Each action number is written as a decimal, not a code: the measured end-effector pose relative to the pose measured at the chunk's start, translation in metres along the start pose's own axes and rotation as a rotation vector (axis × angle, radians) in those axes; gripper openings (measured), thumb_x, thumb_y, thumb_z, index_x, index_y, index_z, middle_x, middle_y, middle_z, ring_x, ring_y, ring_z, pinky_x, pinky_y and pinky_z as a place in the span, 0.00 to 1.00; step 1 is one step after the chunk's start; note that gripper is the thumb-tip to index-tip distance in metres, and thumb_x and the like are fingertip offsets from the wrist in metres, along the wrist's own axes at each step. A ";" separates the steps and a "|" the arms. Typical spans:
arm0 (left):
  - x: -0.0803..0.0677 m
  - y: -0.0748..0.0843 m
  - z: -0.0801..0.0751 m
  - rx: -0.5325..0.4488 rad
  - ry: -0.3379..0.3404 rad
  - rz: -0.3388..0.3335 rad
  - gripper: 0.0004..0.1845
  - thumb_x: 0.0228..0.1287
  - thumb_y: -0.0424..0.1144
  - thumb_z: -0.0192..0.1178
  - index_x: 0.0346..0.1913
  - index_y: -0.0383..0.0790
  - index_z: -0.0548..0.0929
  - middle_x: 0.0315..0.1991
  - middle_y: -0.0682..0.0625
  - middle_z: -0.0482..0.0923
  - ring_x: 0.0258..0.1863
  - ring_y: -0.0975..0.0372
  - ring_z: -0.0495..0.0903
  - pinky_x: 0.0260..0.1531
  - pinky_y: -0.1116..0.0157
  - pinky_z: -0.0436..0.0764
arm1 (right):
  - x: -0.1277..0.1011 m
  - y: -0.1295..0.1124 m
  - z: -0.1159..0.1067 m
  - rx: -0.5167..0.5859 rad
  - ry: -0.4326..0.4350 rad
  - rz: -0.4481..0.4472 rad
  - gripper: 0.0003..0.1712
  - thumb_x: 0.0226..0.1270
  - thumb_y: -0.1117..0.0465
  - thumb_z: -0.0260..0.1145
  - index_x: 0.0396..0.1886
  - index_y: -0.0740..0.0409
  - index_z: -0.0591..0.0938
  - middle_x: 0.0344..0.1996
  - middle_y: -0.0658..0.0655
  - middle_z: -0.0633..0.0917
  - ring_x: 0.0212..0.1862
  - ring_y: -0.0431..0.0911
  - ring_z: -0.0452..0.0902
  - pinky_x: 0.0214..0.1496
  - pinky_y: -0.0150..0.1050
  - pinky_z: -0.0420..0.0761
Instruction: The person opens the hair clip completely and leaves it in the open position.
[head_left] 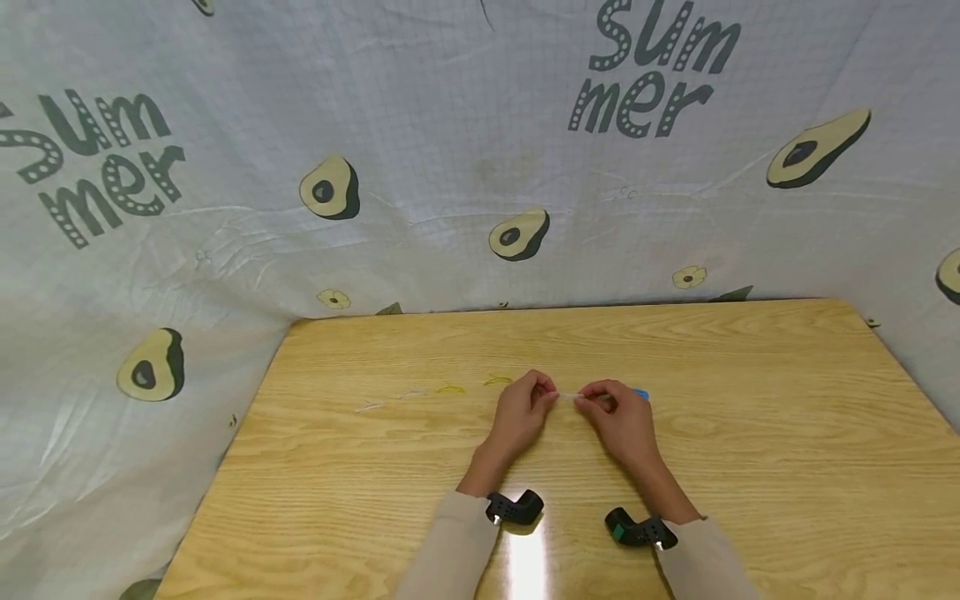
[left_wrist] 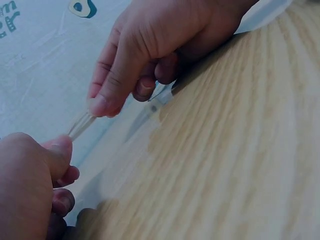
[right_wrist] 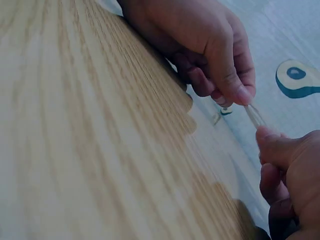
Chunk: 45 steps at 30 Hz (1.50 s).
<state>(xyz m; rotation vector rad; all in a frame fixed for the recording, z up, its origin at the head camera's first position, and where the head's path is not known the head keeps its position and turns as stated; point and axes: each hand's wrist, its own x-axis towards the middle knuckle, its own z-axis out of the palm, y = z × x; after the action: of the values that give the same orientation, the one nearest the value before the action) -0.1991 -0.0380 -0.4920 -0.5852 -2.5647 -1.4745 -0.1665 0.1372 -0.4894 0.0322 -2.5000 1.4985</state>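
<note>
Between my two hands a thin, whitish rubber band [left_wrist: 81,125] is held as a narrow loop. My left hand [head_left: 522,410] pinches one end between thumb and index finger, and my right hand [head_left: 621,417] pinches the other end the same way. Only a short stretch of the band shows between the fingertips; its ends are hidden in them. Both hands are over the middle of the table, a small gap apart. A blue item [head_left: 641,393] pokes out behind the right hand, mostly covered by it.
Left of the hands, two yellow bands [head_left: 450,389] and two whitish bands [head_left: 368,407] lie in a loose row on the wooden table [head_left: 787,433]. A white cloth [head_left: 420,142] printed with avocados hangs behind the table and along its left side.
</note>
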 end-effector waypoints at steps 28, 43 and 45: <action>-0.048 0.010 0.000 -0.143 0.158 0.005 0.04 0.60 0.33 0.66 0.35 0.38 0.81 0.24 0.53 0.77 0.21 0.68 0.70 0.21 0.72 0.70 | -0.037 -0.006 0.004 0.097 -0.050 -0.056 0.08 0.60 0.51 0.71 0.32 0.48 0.84 0.22 0.45 0.82 0.22 0.40 0.74 0.24 0.33 0.73; -0.077 0.019 -0.006 -0.082 0.224 -0.018 0.03 0.59 0.31 0.67 0.33 0.40 0.82 0.25 0.56 0.76 0.22 0.69 0.70 0.21 0.71 0.72 | -0.051 -0.012 0.007 0.173 -0.082 -0.057 0.07 0.56 0.54 0.74 0.32 0.50 0.85 0.23 0.44 0.84 0.23 0.40 0.77 0.24 0.32 0.76; -0.079 0.021 -0.008 -0.075 0.238 -0.018 0.03 0.58 0.31 0.67 0.32 0.40 0.82 0.25 0.56 0.76 0.22 0.68 0.70 0.21 0.71 0.72 | -0.051 -0.013 0.007 0.172 -0.094 -0.066 0.07 0.56 0.54 0.74 0.32 0.50 0.85 0.24 0.44 0.84 0.23 0.40 0.78 0.25 0.33 0.76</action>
<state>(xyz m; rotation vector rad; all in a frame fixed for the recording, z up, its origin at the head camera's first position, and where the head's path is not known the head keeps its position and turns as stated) -0.1196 -0.0563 -0.4947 -0.3698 -2.3485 -1.5487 -0.1166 0.1203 -0.4914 0.2165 -2.4067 1.7170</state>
